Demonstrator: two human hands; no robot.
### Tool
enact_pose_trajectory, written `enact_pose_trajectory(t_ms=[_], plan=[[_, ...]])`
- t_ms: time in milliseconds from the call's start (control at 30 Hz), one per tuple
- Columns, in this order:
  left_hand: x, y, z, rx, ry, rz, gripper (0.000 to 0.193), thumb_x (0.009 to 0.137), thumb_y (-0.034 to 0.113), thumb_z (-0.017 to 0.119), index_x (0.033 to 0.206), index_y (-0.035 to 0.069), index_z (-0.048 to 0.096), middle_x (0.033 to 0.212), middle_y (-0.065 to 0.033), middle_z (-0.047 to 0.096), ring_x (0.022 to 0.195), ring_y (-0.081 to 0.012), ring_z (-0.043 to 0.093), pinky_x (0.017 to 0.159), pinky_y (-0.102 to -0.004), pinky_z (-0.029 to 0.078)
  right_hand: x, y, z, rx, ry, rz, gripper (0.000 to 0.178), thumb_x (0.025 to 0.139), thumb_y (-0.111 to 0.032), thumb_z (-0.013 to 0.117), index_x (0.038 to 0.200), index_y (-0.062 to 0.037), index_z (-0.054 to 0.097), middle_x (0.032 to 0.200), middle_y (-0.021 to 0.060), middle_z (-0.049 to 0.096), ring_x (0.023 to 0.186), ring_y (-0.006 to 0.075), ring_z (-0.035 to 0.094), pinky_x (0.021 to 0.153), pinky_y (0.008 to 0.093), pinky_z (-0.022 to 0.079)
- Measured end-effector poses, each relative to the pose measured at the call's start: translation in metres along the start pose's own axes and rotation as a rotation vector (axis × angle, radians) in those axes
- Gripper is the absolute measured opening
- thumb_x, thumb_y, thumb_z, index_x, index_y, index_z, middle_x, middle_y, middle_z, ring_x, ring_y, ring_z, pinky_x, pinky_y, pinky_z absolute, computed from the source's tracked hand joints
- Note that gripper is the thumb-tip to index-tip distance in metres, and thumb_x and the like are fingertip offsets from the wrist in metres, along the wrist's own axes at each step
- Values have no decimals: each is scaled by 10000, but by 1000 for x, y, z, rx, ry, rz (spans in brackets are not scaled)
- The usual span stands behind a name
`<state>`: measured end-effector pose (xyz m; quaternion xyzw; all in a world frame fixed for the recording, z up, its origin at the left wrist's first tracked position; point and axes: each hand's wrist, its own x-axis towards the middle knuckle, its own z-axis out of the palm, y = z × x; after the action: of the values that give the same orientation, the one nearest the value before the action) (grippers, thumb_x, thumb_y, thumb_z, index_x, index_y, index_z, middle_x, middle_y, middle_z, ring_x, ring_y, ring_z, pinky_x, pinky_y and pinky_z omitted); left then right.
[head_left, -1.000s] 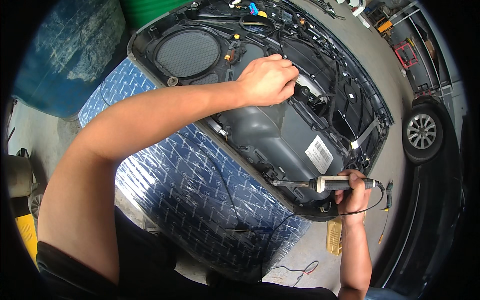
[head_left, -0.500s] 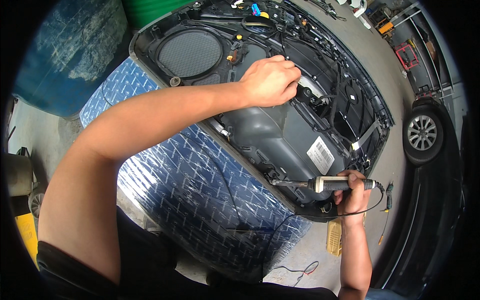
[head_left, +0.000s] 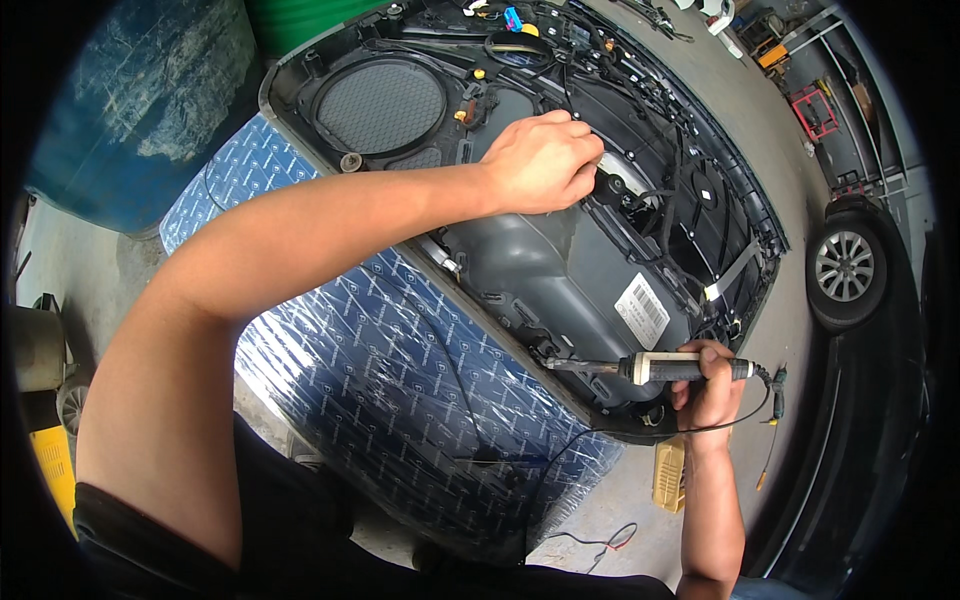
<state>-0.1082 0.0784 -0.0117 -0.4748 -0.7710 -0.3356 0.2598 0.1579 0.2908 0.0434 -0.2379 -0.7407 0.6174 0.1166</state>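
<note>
A dark grey car door panel (head_left: 520, 245) lies inner side up, with clips, wiring and a round speaker grille (head_left: 380, 107). My left hand (head_left: 542, 163) rests closed on its middle, fingers curled down; whatever they hold is hidden. In my right hand (head_left: 712, 385), at the panel's near right corner, is a soldering iron (head_left: 665, 367) with a cream and black handle. Its metal shaft points left, and the tip is at a clip area along the near edge; whether it touches, I cannot tell. A black cord (head_left: 640, 433) runs from the handle back toward me.
Blue printed wrapping (head_left: 400, 370) covers the support under the panel. A large blue drum (head_left: 150, 110) stands at the left, a green one (head_left: 300, 22) behind. On the floor are a yellow plastic piece (head_left: 668, 475) and a screwdriver (head_left: 779, 392). A black car (head_left: 850, 400) is at the right.
The soldering iron has shifted very slightly to the right with my right hand. My left hand stays in place on the panel.
</note>
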Motion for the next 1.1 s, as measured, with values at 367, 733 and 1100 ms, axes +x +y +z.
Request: enact_pose_trajectory(t_ms=[367,733,1100], plan=[[-1,1,-1,-3,-12,-12,113,820,140,629,881,51,660,855,-66,635,862,-276,604,784,-396,527,1,0,3,6,-31,6,337,886,-267,542,883,49,658,568,91,583,390,131,450,379,256,358],[-1,1,-1,6,-13,-9,110,819,142,631,879,55,661,859,-64,634,867,-275,601,790,-393,525,1,-2,5,-1,-23,23,341,887,-270,537,880,49,655,564,91,578,393,130,448,378,254,350],[-1,0,0,6,-4,-3,112,812,139,633,884,57,659,856,-62,631,860,-275,600,783,-396,526,2,0,1,4,-1,25,356,881,-282,544,880,56,656,565,94,577,396,136,454,377,252,350]])
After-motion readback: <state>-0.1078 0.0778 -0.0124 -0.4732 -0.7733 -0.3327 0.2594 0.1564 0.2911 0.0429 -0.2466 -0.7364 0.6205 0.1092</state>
